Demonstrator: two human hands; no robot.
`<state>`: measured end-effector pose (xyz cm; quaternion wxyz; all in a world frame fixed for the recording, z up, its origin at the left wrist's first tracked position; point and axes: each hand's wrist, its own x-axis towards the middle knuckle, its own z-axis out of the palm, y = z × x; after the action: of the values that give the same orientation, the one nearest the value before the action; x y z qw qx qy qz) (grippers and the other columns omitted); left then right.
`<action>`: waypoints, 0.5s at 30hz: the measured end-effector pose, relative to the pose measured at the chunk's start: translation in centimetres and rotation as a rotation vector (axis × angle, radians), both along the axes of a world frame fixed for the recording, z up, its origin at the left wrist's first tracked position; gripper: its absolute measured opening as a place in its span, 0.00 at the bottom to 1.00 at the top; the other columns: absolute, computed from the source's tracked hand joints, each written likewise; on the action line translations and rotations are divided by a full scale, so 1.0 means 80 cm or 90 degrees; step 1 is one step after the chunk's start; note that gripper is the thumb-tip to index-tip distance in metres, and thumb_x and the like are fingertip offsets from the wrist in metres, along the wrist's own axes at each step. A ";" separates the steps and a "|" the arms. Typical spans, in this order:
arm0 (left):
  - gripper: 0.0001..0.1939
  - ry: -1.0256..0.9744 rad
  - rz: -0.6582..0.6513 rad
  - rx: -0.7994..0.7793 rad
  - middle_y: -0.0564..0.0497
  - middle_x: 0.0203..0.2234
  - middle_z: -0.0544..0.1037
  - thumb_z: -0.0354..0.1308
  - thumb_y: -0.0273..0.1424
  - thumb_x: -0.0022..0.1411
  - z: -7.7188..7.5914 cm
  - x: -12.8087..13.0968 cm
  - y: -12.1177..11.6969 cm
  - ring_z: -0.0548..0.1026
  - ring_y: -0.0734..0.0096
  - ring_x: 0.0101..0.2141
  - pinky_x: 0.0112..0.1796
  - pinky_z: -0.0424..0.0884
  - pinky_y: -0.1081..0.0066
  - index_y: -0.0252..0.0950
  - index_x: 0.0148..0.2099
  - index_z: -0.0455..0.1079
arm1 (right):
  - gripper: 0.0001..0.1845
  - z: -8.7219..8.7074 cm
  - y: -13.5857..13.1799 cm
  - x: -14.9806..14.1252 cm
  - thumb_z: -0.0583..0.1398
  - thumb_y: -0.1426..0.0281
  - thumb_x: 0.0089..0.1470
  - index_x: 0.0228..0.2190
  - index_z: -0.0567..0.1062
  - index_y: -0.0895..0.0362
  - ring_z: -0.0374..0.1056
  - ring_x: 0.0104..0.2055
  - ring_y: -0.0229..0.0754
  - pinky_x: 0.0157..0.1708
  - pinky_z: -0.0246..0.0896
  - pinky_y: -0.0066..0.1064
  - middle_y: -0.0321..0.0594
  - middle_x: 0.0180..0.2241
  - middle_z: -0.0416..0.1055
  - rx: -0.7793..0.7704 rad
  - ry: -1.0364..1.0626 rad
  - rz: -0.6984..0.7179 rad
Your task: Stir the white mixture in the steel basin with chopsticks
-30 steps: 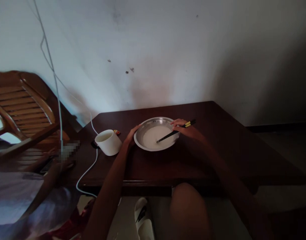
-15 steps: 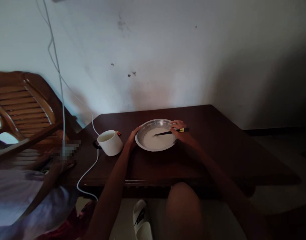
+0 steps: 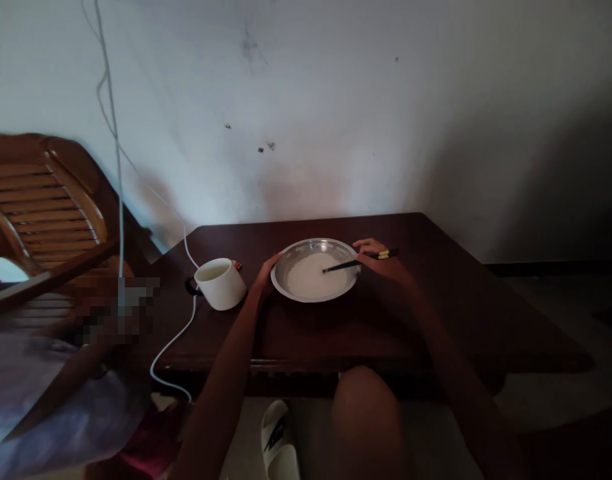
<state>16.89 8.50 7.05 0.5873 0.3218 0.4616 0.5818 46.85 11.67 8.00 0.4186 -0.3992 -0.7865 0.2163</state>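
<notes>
A round metal bowl stands on the dark wooden table, partly filled with a whitish mixture. My left hand holds the bowl's left rim, its fingers mostly hidden behind the side. At the right rim, my right hand is closed around black chopsticks with gold bands near their upper ends. Their tips slant down to the left into the mixture. I cannot tell whether that hand touches the rim.
A white mug with a dark handle stands left of the bowl, a small red item behind it. A white cable crosses the table. Another person sits at the left by a wooden chair. A slipper lies below.
The chopstick tips have moved within the mixture, first to the left and up, then back to the right. My right hand has shifted slightly right; my left hand stays at the rim.
</notes>
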 end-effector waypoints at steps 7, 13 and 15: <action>0.12 -0.002 0.000 -0.027 0.43 0.28 0.83 0.61 0.34 0.58 0.001 0.001 0.003 0.81 0.51 0.39 0.42 0.76 0.62 0.30 0.39 0.80 | 0.07 -0.005 -0.003 -0.013 0.62 0.66 0.55 0.26 0.79 0.51 0.70 0.51 0.49 0.56 0.62 0.49 0.42 0.45 0.77 0.031 -0.021 -0.019; 0.12 0.009 -0.006 -0.002 0.45 0.27 0.83 0.60 0.33 0.58 0.000 -0.001 0.002 0.80 0.54 0.37 0.38 0.75 0.64 0.30 0.39 0.80 | 0.10 -0.002 -0.005 0.002 0.61 0.64 0.55 0.25 0.80 0.51 0.70 0.53 0.50 0.58 0.61 0.49 0.41 0.48 0.77 -0.015 -0.046 0.058; 0.12 0.005 -0.004 -0.004 0.46 0.26 0.82 0.60 0.33 0.58 -0.003 -0.003 0.005 0.80 0.57 0.33 0.36 0.75 0.66 0.30 0.38 0.79 | 0.09 -0.003 -0.003 0.001 0.63 0.62 0.54 0.25 0.80 0.51 0.69 0.55 0.51 0.59 0.61 0.49 0.41 0.49 0.77 -0.018 -0.044 0.075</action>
<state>16.68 8.89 6.79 0.5880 0.3241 0.4647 0.5773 46.93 11.40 7.73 0.3720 -0.3654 -0.8196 0.2376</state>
